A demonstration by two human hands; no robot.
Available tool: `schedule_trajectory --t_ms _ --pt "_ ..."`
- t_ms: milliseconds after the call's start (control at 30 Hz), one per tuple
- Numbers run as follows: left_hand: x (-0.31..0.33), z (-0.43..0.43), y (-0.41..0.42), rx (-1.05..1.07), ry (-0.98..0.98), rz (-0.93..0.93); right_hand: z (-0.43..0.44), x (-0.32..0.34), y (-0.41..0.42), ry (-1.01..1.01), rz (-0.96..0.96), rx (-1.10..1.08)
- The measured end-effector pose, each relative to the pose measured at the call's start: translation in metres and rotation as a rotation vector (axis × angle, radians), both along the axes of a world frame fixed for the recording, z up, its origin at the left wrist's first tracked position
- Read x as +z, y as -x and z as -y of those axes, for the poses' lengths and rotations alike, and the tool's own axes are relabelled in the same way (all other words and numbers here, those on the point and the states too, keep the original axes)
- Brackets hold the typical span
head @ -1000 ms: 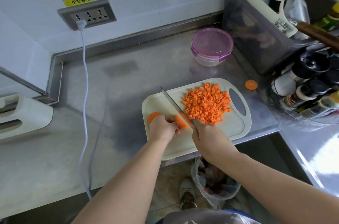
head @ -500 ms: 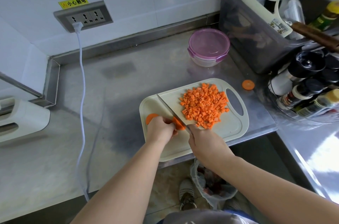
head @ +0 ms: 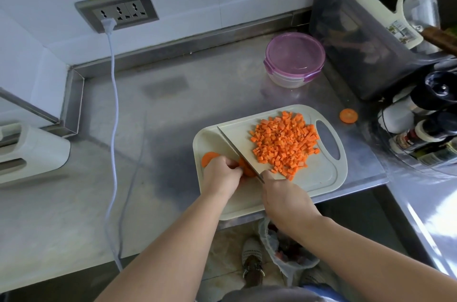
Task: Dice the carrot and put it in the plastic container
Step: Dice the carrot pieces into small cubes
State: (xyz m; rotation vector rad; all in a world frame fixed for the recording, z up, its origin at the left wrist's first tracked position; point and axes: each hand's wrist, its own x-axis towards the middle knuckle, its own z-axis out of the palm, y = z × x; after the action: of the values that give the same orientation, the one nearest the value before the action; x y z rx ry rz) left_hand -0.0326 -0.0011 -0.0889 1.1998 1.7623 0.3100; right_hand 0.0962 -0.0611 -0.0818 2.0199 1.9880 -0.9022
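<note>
Steel knife (head: 238,153): handle hidden in the right hand (head: 284,196), whose fingers curl round it; blade angled up-left, against the carrot piece (head: 247,171).
Carrot piece: held down on the cutting board (head: 319,178) by the curled fingers of the left hand (head: 221,177).
Carrot slice (head: 207,157): flat on the cutting board, just left of the left hand.
Diced carrot (head: 284,143): heaped on the cutting board, right of the blade.
Plastic container (head: 294,59): lid on, well behind the cutting board, on the metal counter (head: 173,104).
Stray slice (head: 348,115): on the counter, near the cutting board's handle end.
</note>
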Motion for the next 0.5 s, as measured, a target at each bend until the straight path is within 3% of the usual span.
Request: schedule_trajectory --t_ms 333,500 --pt "0.001 0.003 -0.001 0.081 0.018 0.117 -0.008 0.008 0.0 -0.078 -0.139 -0.129" --pt "0.001 0.004 -0.001 0.076 0.009 0.126 0.0 0.008 0.004 -0.085 -0.12 -0.086"
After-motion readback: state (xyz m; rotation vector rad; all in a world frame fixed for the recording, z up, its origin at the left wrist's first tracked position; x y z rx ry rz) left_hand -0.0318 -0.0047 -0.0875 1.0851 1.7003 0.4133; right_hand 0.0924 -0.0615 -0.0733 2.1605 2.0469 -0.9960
